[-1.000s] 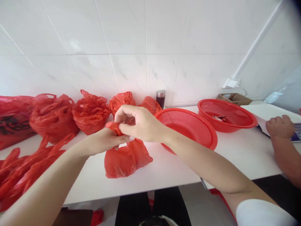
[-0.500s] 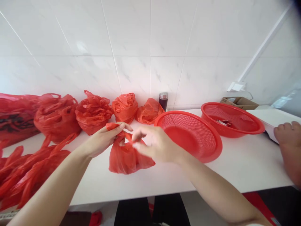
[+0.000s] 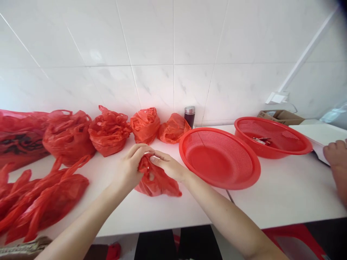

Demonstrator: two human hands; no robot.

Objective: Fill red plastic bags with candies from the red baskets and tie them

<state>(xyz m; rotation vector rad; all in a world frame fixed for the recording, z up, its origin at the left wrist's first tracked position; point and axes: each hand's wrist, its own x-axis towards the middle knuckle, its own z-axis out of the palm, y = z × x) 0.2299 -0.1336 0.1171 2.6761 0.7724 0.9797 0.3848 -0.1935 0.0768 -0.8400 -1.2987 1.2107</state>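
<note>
While its neck is being gathered, the small red bag (image 3: 157,182) is being pinched on the counter (image 3: 189,209) by left hand (image 3: 129,169) and right hand (image 3: 169,167).

Both forearms are bare from the bottom edge of the view up to the wrists, with no sleeve, watch, bracelet or ring showing on either. The left hand (image 3: 129,169) and the right hand (image 3: 169,167) wear no gloves. The fingers are slim, and the nails that show are short and plain, without coloured polish. Below the arms, dark clothing covers the person's lap.
</note>
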